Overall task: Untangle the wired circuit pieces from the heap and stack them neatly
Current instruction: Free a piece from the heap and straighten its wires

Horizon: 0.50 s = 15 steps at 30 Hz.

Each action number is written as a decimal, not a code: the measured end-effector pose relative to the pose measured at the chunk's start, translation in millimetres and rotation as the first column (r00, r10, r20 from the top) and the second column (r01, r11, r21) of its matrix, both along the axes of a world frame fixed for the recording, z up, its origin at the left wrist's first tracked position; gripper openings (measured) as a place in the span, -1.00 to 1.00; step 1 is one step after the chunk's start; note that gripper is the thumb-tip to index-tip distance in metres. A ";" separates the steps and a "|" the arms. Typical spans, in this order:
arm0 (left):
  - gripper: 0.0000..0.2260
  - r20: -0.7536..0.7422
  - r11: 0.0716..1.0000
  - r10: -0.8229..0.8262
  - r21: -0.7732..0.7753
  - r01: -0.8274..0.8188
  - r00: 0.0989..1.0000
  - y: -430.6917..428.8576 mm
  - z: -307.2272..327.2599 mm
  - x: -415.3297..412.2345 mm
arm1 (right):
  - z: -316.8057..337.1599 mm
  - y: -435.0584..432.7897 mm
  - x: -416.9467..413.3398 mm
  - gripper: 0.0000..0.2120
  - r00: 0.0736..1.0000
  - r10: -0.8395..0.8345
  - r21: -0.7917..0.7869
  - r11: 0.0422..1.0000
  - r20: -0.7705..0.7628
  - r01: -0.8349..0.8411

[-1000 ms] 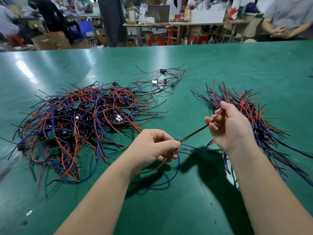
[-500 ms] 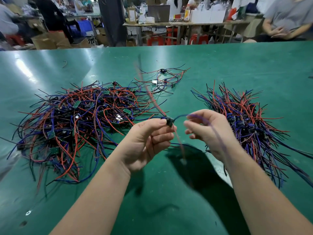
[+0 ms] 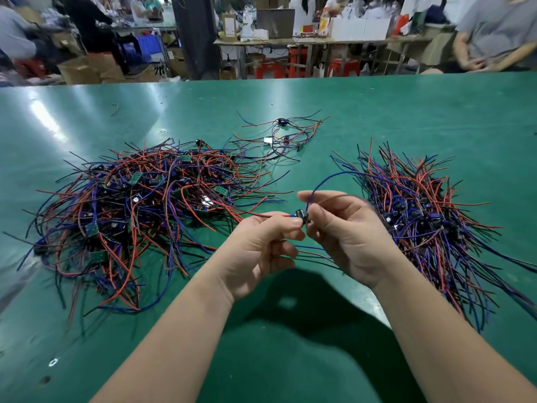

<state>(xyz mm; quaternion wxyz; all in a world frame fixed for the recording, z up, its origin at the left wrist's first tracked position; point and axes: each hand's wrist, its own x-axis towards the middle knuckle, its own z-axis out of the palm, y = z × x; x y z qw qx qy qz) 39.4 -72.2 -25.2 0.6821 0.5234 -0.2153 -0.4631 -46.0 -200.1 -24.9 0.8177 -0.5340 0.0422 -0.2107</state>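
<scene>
A tangled heap of wired circuit pieces (image 3: 139, 210), with red, blue and black leads and small green boards, lies on the left of the green table (image 3: 406, 112). On the right sits the sorted stack (image 3: 430, 216), its leads running roughly the same way. Between them, above the table, both hands hold one wired circuit piece (image 3: 301, 215). My left hand (image 3: 261, 245) pinches it at the red lead. My right hand (image 3: 345, 231) pinches the small black component, and a blue lead arcs up over its fingers.
A small loose cluster of wired pieces (image 3: 286, 135) lies farther back at the centre. A stray bit of wire (image 3: 114, 109) lies far left. Beyond the far edge are other workbenches, boxes, red stools and seated people; one person (image 3: 494, 33) sits at the far right.
The hands have come together from apart. A second ago they stretched the piece's leads between them; now both pinch the piece at its component, slightly higher and more to the right.
</scene>
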 end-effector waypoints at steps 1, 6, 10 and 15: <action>-0.91 0.023 1.000 0.005 -0.002 -0.005 1.000 -0.6 -0.8 0.5 | 0.4 0.5 -0.3 -0.88 1.000 -0.013 0.021 1.000 -0.002 0.013; -0.85 0.200 0.991 -0.133 0.031 0.129 0.971 5.8 -1.2 1.4 | 4.6 -0.9 1.6 -0.94 0.986 -0.139 0.137 0.979 -0.087 0.150; -0.58 0.205 0.683 -0.684 -0.158 0.713 0.700 25.1 7.0 5.0 | 3.3 -14.1 0.7 -0.87 0.947 -0.257 0.042 0.962 -0.191 0.270; -0.78 -0.111 0.674 -0.530 -0.657 0.338 0.841 28.3 15.3 11.1 | 5.6 -20.4 -9.1 -0.91 0.973 -0.129 -0.156 0.983 -0.192 0.100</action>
